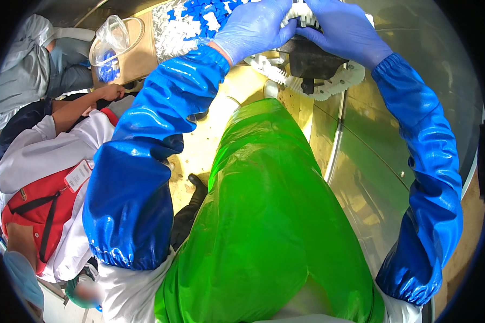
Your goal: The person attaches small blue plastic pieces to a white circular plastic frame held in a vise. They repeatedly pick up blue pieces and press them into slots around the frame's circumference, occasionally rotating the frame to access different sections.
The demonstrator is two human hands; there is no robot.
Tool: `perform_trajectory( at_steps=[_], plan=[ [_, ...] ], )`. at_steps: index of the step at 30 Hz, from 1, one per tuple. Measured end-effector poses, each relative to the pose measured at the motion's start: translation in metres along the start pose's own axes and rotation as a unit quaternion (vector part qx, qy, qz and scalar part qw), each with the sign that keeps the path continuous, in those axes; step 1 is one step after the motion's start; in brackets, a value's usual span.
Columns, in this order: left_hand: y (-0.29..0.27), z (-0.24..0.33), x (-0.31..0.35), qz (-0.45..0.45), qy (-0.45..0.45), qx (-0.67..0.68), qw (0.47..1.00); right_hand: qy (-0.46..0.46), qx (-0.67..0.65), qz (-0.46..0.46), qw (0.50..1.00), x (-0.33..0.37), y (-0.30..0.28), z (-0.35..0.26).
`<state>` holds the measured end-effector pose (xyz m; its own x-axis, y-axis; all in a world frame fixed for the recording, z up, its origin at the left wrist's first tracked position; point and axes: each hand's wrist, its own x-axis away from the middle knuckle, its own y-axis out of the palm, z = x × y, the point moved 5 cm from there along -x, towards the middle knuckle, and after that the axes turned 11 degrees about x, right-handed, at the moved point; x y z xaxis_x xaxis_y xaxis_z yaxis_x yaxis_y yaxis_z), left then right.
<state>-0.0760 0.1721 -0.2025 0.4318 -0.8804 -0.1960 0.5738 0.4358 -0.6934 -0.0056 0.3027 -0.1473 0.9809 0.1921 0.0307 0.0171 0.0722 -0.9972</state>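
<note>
At the top edge, my left hand (253,29), in a blue-violet glove, closes its thumb and fingers on a white toothed plastic piece (302,12). From the other side my right hand (347,32), gloved alike, grips the same piece. The fingertips are partly cut off by the frame's edge. Just below the hands sits a black block-shaped machine part (315,59). A white toothed plastic chain (337,86) curves beneath it. Left of my left hand lies a heap of small white and blue plastic pieces (199,21).
A tan board or box (137,51) stands by the heap, with a clear bag (113,35) on it. One person in red and white (54,167) is at the left, another in grey (24,70) behind. A metal panel (382,161) runs along my right.
</note>
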Motion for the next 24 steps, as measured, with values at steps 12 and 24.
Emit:
perform_trajectory(
  at_steps=[12,24],
  plan=[
    [0.012,-0.014,-0.001,-0.036,-0.039,0.043,0.998,0.017,-0.030,-0.116,0.993,-0.012,-0.001,0.009],
    [-0.036,0.004,-0.003,-0.063,-0.049,0.151,0.985,0.095,-0.238,-0.120,0.959,0.000,-0.021,0.019]
  ],
)
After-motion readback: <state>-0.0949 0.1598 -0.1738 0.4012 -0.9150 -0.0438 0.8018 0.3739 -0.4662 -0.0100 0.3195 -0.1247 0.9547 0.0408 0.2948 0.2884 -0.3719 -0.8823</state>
